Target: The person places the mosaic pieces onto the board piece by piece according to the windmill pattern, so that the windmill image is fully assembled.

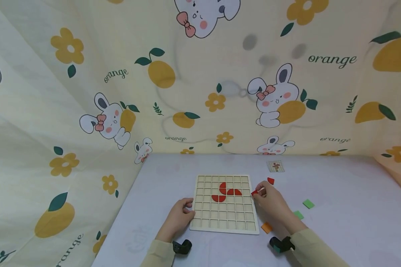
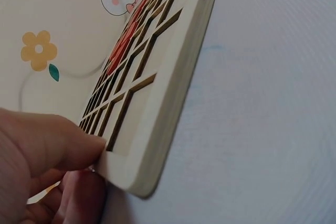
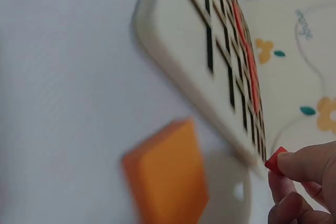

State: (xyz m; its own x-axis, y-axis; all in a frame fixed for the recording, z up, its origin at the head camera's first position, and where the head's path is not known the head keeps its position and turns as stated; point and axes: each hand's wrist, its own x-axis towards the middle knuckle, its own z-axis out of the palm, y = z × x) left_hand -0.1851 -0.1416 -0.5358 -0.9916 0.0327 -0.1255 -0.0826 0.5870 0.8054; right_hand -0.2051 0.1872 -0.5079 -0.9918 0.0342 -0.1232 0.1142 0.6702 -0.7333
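A pale wooden grid board [image 1: 220, 218] lies on the white table. Several red quarter-round pieces [image 1: 234, 192] sit in its upper-middle cells, paired into half-round shapes. At the board's left edge my left hand [image 1: 178, 216] pinches the rim, thumb [image 2: 79, 145] on top and a finger beneath. My right hand [image 1: 271, 199] is just past the board's right edge, pinching a small red piece [image 3: 275, 162] between thumb and fingertip. That piece's full outline is partly hidden by the fingers.
A small pattern card [image 1: 276, 166] lies behind the board to the right. Beyond my right hand is a loose red piece [image 1: 270, 180]. One green square [image 1: 308, 203] lies to the right, another green square [image 1: 298, 214] by the wrist. An orange square [image 1: 266, 227] sits near the board's lower-right corner.
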